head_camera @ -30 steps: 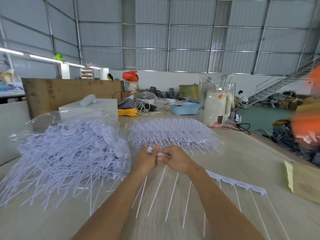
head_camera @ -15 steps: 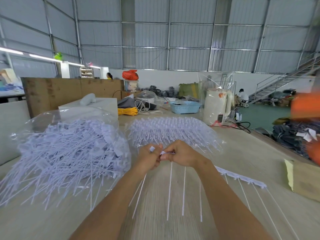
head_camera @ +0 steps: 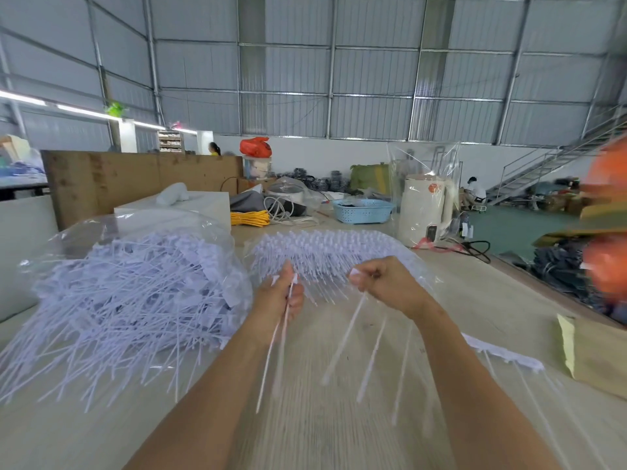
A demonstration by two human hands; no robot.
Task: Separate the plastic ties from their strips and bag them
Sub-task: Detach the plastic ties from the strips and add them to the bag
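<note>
My left hand (head_camera: pixel 280 296) grips loose white ties (head_camera: pixel 271 354) that hang down toward me. A short way to the right, my right hand (head_camera: pixel 386 283) pinches the end of a white strip (head_camera: pixel 502 351) whose remaining ties (head_camera: pixel 342 344) dangle below my right forearm. At the left lies a clear plastic bag (head_camera: pixel 142 286) stuffed with separated white ties. A heap of strips with ties attached (head_camera: pixel 325 252) sits just beyond both hands.
A yellowish cardboard box (head_camera: pixel 597 354) stands at the right table edge. Farther back are a cream kettle (head_camera: pixel 424 208) in a clear bag, a blue basket (head_camera: pixel 363 212), a white box (head_camera: pixel 176 212) and yellow cord (head_camera: pixel 249 218). The table drops to the floor at the right.
My hands, together on the strip before, have pulled apart. The left hand came away with ties, and the right hand moved right with the strip.
</note>
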